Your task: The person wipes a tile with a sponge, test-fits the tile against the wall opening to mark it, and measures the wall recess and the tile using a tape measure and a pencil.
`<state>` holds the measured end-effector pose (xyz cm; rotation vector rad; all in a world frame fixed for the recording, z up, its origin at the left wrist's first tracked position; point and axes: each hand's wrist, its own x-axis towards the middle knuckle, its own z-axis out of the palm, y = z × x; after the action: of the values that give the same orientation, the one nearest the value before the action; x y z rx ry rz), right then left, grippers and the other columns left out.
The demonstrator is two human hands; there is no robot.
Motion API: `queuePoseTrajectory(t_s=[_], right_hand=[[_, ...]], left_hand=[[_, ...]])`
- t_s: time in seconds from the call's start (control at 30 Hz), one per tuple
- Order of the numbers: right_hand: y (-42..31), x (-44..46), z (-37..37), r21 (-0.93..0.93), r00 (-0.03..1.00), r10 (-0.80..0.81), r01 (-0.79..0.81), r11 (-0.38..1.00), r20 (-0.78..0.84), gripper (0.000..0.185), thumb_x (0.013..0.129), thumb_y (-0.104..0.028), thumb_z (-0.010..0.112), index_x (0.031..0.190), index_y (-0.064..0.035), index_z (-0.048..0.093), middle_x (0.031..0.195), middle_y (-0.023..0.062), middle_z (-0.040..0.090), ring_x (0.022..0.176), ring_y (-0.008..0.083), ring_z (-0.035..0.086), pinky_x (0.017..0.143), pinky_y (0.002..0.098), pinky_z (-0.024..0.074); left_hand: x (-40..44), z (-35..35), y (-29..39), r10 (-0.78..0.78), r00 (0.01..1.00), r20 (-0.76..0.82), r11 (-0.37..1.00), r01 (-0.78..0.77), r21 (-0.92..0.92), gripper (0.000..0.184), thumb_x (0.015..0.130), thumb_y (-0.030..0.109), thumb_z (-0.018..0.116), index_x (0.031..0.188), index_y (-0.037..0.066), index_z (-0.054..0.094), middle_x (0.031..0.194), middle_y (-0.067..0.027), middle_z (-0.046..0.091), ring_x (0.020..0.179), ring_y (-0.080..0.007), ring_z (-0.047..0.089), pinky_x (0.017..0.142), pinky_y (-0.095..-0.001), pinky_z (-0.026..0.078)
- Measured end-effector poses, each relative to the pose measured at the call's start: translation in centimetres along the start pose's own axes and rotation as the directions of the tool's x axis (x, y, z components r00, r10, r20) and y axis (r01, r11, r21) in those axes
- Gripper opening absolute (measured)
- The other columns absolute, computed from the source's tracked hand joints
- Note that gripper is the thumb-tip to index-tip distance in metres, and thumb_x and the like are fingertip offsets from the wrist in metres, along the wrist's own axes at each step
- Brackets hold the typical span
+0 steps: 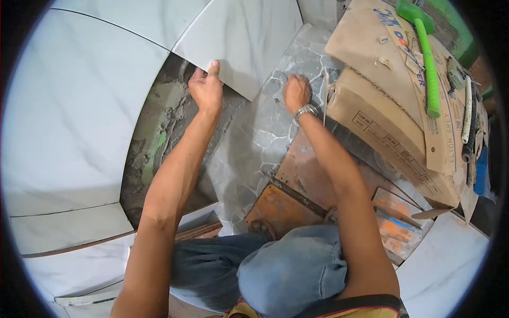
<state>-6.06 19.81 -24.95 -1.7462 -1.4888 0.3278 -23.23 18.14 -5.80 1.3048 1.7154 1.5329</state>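
My left hand (208, 87) grips the near edge of a white marbled tile (238, 42), thumb on top and fingers curled under the edge. Below that hand lies a strip of rough grey mortar (161, 122), bordered on the left by a large white tile (79, 111). My right hand (297, 93), with a metal watch on its wrist, is closed and rests over the grey stone-patterned floor (273, 124). What its curled fingers hold, if anything, is hidden.
At the right, a cardboard box (382, 122) carries a green mallet (429, 69) and other tools. Orange-brown boards (286, 206) lie before my knees. More white tiles (445, 265) are at the lower right.
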Motion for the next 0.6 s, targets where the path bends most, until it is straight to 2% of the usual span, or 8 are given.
queuePoseTrajectory(t_s=[0.03,0.13,0.23,0.33,0.43,0.53,0.6], right_hand=[[0.3,0.3,0.5,-0.041,0.999,-0.018,0.016,0.999,-0.049,0.017,0.085,-0.009,0.056,0.093,-0.0025,0.07,0.106,0.0188,0.065,0.105,0.0381,0.059,0.093,0.046,0.0474],[0.4,-0.1,0.3,-0.104,0.991,-0.133,0.136,0.985,0.034,0.017,0.085,-0.011,0.058,0.095,-0.0038,0.07,0.102,0.0165,0.065,0.103,0.0363,0.059,0.091,0.0448,0.0479],[-0.8,-2.6,-1.9,-0.071,0.939,-0.317,0.328,0.942,0.137,0.016,0.085,-0.013,0.06,0.093,-0.0063,0.071,0.101,0.0135,0.064,0.104,0.0333,0.059,0.09,0.0442,0.0475],[-0.3,-4.0,-0.6,0.081,0.888,-0.419,0.411,0.908,0.191,0.012,0.082,-0.013,0.065,0.09,-0.0087,0.072,0.101,0.0106,0.065,0.104,0.0305,0.058,0.091,0.0436,0.0464],[-0.5,-4.5,0.2,0.09,0.87,-0.421,0.412,0.907,0.256,0.012,0.081,-0.012,0.066,0.09,-0.0097,0.073,0.101,0.0095,0.065,0.103,0.0297,0.058,0.092,0.0439,0.0452],[-0.6,-4.7,-0.1,0.064,0.879,-0.437,0.433,0.899,0.189,0.015,0.079,-0.012,0.067,0.092,-0.0103,0.074,0.101,0.0099,0.064,0.103,0.0302,0.057,0.091,0.044,0.0449],[0.1,-3.8,-0.4,0.009,0.915,-0.365,0.369,0.929,0.171,0.018,0.078,-0.012,0.067,0.094,-0.0107,0.074,0.102,0.0102,0.063,0.104,0.0306,0.057,0.092,0.0441,0.0448]], left_hand=[[0.2,-0.1,-0.2,0.014,1.0,0.004,1.0,-0.014,0.026,0.024,0.095,0.017,0.069,0.105,-0.004,0.071,0.083,-0.006,0.07,0.068,-0.0123,0.059,0.06,-0.0299,0.048],[0.4,-0.6,-0.3,-0.015,0.997,0.071,0.99,0.005,0.14,0.031,0.098,0.021,0.065,0.117,-0.003,0.066,0.107,-0.0113,0.07,0.092,-0.019,0.067,0.072,-0.0343,0.057],[0.2,-0.4,-0.4,0.012,0.997,0.075,1.0,-0.014,0.024,0.03,0.098,0.021,0.065,0.116,-0.003,0.067,0.106,-0.0109,0.071,0.092,-0.0183,0.067,0.071,-0.0337,0.057],[0.4,-0.7,-0.5,-0.013,0.996,0.084,0.993,0.003,0.115,0.03,0.097,0.021,0.066,0.115,-0.003,0.067,0.104,-0.0103,0.071,0.091,-0.0177,0.066,0.069,-0.0331,0.057],[0.2,-0.4,-0.4,0.009,0.997,0.071,0.999,-0.012,0.039,0.029,0.097,0.02,0.067,0.114,-0.002,0.068,0.102,-0.0099,0.071,0.089,-0.0175,0.066,0.067,-0.032,0.057],[-0.2,-0.2,0.2,-0.025,0.998,0.061,1.0,0.024,0.016,0.028,0.096,0.02,0.067,0.114,-0.002,0.068,0.102,-0.01,0.071,0.087,-0.0172,0.067,0.066,-0.0316,0.057],[0.2,-0.3,-0.1,-0.023,0.998,0.057,0.999,0.02,0.049,0.028,0.096,0.02,0.068,0.114,-0.001,0.068,0.102,-0.0104,0.071,0.088,-0.0174,0.067,0.066,-0.0315,0.058]])
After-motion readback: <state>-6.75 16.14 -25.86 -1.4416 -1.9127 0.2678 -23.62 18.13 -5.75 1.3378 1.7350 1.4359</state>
